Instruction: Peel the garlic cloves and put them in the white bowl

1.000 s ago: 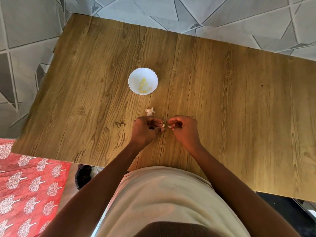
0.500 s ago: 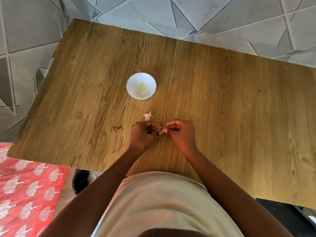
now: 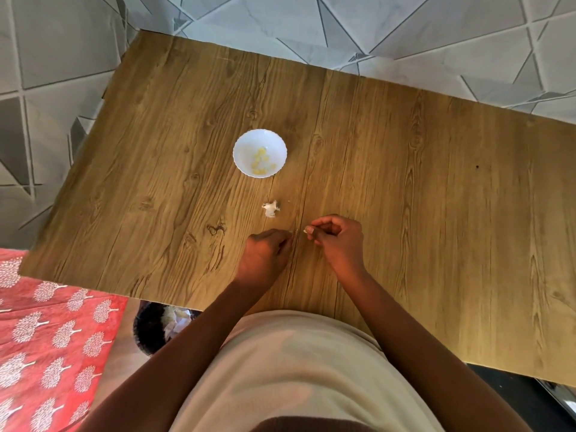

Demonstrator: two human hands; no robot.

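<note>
The white bowl (image 3: 239, 144) stands on the wooden table (image 3: 405, 182) and holds several peeled yellowish cloves (image 3: 261, 162). A small heap of white garlic skin (image 3: 270, 208) lies between the bowl and my hands. My right hand (image 3: 339, 241) pinches a small pale garlic clove (image 3: 308, 230) at its fingertips. My left hand (image 3: 268, 260) is just left of it, knuckles up, its curled fingertips pinching a thin sliver of skin (image 3: 297, 231). A narrow gap separates the two hands.
A dark bin (image 3: 152, 325) with pale scraps sits on the floor under the table's near edge, to my left. A red patterned cloth (image 3: 46, 338) covers the floor at the lower left. Grey tiles (image 3: 405, 32) lie beyond the table.
My hands, joined on the clove before, have drawn slightly apart. The view has tilted down a little, so the bowl and table sit lower in frame.
</note>
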